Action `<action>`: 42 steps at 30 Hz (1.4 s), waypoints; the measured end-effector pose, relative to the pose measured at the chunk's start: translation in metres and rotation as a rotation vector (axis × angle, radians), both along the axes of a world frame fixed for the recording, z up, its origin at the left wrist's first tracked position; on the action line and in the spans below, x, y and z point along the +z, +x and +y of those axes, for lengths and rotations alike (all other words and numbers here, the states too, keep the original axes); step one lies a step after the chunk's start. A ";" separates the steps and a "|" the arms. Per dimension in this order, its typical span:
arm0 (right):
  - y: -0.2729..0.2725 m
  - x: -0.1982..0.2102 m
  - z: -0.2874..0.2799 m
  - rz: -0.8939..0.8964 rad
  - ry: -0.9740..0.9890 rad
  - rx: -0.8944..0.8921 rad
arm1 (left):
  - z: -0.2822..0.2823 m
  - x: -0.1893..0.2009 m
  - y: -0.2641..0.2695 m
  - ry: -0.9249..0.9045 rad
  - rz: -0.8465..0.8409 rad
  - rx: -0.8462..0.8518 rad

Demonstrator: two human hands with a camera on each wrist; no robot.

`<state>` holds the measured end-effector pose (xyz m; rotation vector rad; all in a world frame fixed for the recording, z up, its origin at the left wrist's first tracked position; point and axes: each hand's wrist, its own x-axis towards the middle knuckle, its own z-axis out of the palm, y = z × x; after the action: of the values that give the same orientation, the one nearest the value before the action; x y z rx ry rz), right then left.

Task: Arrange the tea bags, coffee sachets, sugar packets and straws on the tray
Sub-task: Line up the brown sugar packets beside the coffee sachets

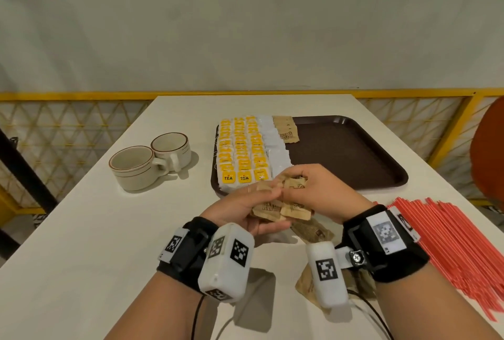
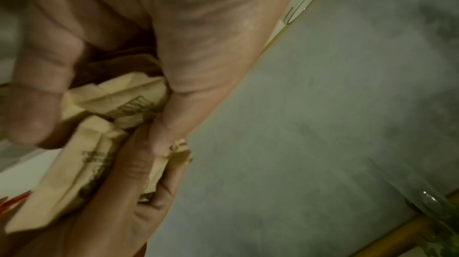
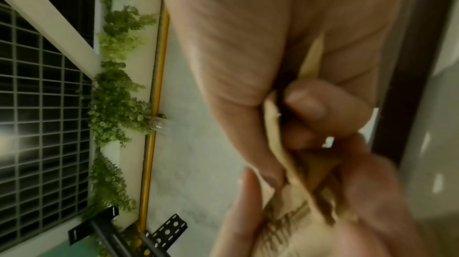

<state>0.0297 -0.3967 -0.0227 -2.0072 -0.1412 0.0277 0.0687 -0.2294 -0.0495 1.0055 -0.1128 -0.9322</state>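
Note:
Both hands meet above the table just in front of the dark brown tray. My left hand holds a bunch of brown paper sugar packets from below, and my right hand pinches the same bunch from above. The packets show crumpled between the fingers in the left wrist view, and their edges in the right wrist view. On the tray's left half lie rows of yellow tea bags, a column of white sachets and a short row of brown packets. Red straws lie loose on the table at the right.
Two beige cups stand left of the tray. More brown packets lie on the table under my wrists. The tray's right half is bare. A yellow railing runs behind the table, and an orange chair back stands at the right edge.

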 end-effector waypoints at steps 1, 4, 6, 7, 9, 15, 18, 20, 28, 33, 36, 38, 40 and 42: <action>0.001 -0.001 0.000 0.022 0.053 -0.006 | -0.001 -0.001 0.001 -0.003 -0.006 0.033; 0.004 -0.002 -0.002 0.115 0.254 -0.039 | -0.001 -0.003 0.006 -0.031 0.017 0.114; 0.005 -0.002 -0.004 0.128 0.317 -0.057 | 0.000 -0.005 0.008 -0.037 -0.005 0.135; 0.005 -0.003 -0.004 0.132 0.346 -0.065 | 0.000 -0.005 0.008 -0.034 -0.028 0.144; 0.006 -0.004 -0.005 0.150 0.411 -0.085 | 0.000 -0.005 0.008 -0.028 -0.073 0.167; 0.007 -0.006 -0.005 0.160 0.417 -0.136 | 0.003 -0.005 0.015 -0.051 -0.091 0.306; 0.008 -0.006 -0.002 0.184 0.547 -0.192 | 0.001 -0.005 0.014 -0.097 -0.122 0.383; 0.009 -0.007 0.004 0.223 0.675 -0.193 | -0.003 -0.003 0.012 -0.101 -0.134 0.405; 0.007 -0.013 0.025 0.269 0.681 -0.091 | -0.007 -0.007 0.012 -0.151 -0.216 0.431; 0.005 -0.009 0.018 0.262 0.772 -0.072 | 0.000 -0.005 0.019 -0.240 -0.139 0.518; 0.004 -0.007 0.012 0.165 0.753 -0.085 | 0.006 -0.005 0.022 -0.242 -0.055 0.496; 0.005 -0.006 0.010 0.103 0.735 -0.110 | 0.008 -0.004 0.022 -0.193 -0.035 0.414; 0.006 -0.006 0.007 0.048 0.678 -0.117 | 0.008 -0.002 0.020 -0.110 -0.044 0.293; 0.006 -0.007 0.005 0.008 0.584 -0.089 | 0.007 -0.001 0.016 -0.046 -0.046 0.200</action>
<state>0.0358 -0.3920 -0.0297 -1.4284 -0.0459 -0.0568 0.0848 -0.2224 -0.0501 0.9769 -0.0700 -0.7218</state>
